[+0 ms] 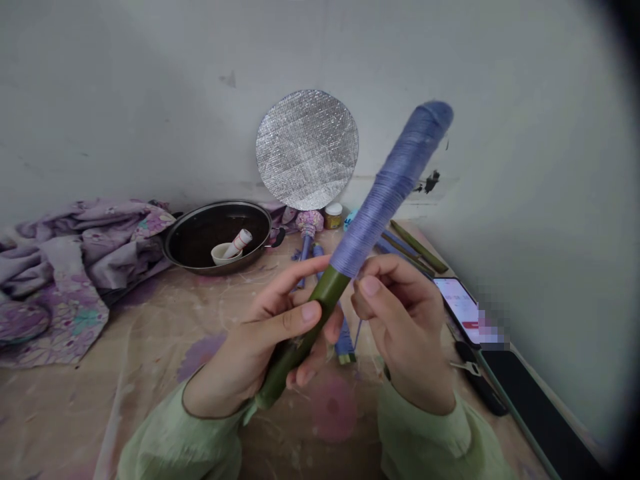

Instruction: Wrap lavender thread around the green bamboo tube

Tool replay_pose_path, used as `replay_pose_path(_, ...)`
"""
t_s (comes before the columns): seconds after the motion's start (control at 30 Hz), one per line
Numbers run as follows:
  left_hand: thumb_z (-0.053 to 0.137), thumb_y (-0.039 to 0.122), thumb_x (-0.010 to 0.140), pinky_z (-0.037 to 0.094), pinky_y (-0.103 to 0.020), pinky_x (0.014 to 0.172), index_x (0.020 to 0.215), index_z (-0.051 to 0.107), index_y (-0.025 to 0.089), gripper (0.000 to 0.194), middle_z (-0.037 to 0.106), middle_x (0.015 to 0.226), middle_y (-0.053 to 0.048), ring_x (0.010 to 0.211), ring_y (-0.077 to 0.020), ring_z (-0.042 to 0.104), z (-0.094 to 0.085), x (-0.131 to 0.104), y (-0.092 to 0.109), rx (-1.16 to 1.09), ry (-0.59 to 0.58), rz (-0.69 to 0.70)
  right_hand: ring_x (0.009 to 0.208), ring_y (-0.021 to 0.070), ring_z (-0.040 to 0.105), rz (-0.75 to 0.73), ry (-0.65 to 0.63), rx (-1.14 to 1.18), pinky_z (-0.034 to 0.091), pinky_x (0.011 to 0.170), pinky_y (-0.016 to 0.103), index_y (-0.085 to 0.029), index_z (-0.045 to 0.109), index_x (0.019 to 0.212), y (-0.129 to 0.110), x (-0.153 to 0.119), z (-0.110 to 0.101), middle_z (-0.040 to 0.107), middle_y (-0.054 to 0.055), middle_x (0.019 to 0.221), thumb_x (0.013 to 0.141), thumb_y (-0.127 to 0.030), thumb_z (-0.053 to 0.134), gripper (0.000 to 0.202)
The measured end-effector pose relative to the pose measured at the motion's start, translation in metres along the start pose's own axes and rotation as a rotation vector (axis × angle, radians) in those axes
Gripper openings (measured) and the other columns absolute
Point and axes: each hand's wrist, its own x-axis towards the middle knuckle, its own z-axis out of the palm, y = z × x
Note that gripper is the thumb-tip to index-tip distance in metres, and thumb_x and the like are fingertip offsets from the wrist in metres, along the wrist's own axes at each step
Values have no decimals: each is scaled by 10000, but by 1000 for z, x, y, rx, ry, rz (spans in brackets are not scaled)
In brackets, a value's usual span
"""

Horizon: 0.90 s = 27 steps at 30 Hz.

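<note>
A green stalk point(327, 291), its upper length wrapped tightly in purple-blue yarn point(380, 208), is held tilted up to the right. My left hand point(273, 317) is wrapped round the bare green part. At the lower edge of the wrapping, my right hand point(400, 310) is closed, thumb against bent fingers, pinching the yarn; a loose strand point(358, 333) hangs below it. Behind and beneath the hands, another yarn-wrapped stalk point(345, 343) lies on the table, partly hidden.
On the flower-patterned table cover point(165, 413) stands a black pan point(200, 230) holding a white cup point(220, 255). Purple floral cloth point(75, 273) heaps at left. A silver disc point(307, 150), a small jar point(333, 217) and green stalks point(420, 248) are farther back. Phones point(457, 307) and keys point(467, 368) lie right.
</note>
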Motion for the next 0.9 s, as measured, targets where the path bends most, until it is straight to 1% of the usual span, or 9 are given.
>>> replay_pose_path(0.1, 572, 252, 1001, 439, -68, 411, 1312, 644, 295, 323, 700, 831, -13, 441, -19, 562, 3, -1, 1, -7, 14, -13, 507, 95, 397, 1, -1, -1, 361, 483, 227, -221, 678, 824, 1, 0, 2, 468, -61, 607, 927, -302, 715, 137)
replay_pose_path(0.23, 557, 251, 1004, 420, -68, 397, 1309, 645, 289, 319, 696, 831, -18, 431, -20, 552, 3, 0, 1, -10, 9, -13, 507, 90, 402, -13, -16, 36, 368, 484, 218, -221, 685, 838, 1, 1, 3, 473, -65, 601, 930, -287, 718, 118)
replay_pose_path(0.37, 548, 263, 1008, 411, -72, 389, 1313, 632, 299, 319, 698, 830, -16, 417, -21, 541, 3, 0, 1, -13, -7, -27, 501, 93, 412, -10, -18, 37, 380, 477, 224, -222, 692, 845, 2, 1, 4, 516, -53, 615, 930, -299, 719, 118)
replay_pose_path(0.5, 516, 290, 1024, 413, -78, 387, 1316, 624, 284, 312, 706, 827, -24, 414, -22, 532, 3, -1, 2, -16, -34, -30, 494, 94, 416, -18, -21, 52, 395, 476, 229, -230, 707, 855, 1, 0, 4, 531, -50, 614, 928, -301, 728, 104)
replay_pose_path(0.6, 494, 302, 1033, 394, -78, 376, 1320, 613, 272, 312, 706, 825, -25, 399, -15, 498, 3, -2, 3, -14, -47, -29, 501, 95, 433, -18, -23, 72, 419, 486, 231, -234, 721, 861, 1, 1, 4, 548, -45, 625, 920, -296, 741, 88)
replay_pose_path(0.7, 437, 305, 1052, 364, -82, 355, 1297, 605, 247, 302, 699, 820, -26, 369, -11, 467, 3, -2, 3, -4, -63, -40, 514, 103, 469, 1, -32, 83, 448, 493, 240, -236, 720, 852, 0, 1, 4, 577, -32, 643, 910, -308, 753, 98)
replay_pose_path(0.8, 400, 307, 1062, 342, -83, 342, 1257, 599, 233, 287, 691, 822, -25, 352, -7, 448, 3, -2, 4, 8, -75, -50, 530, 119, 499, 41, -39, 67, 460, 488, 249, -240, 695, 830, 0, 1, 5, 583, -25, 648, 889, -352, 773, 149)
replay_pose_path(0.9, 421, 327, 1055, 339, -87, 335, 1260, 584, 243, 275, 663, 803, -7, 345, -7, 423, 4, -3, 6, 12, -104, -59, 530, 110, 469, 79, -42, 68, 431, 470, 228, -253, 680, 878, 1, 0, 4, 564, -37, 663, 878, -385, 781, 166)
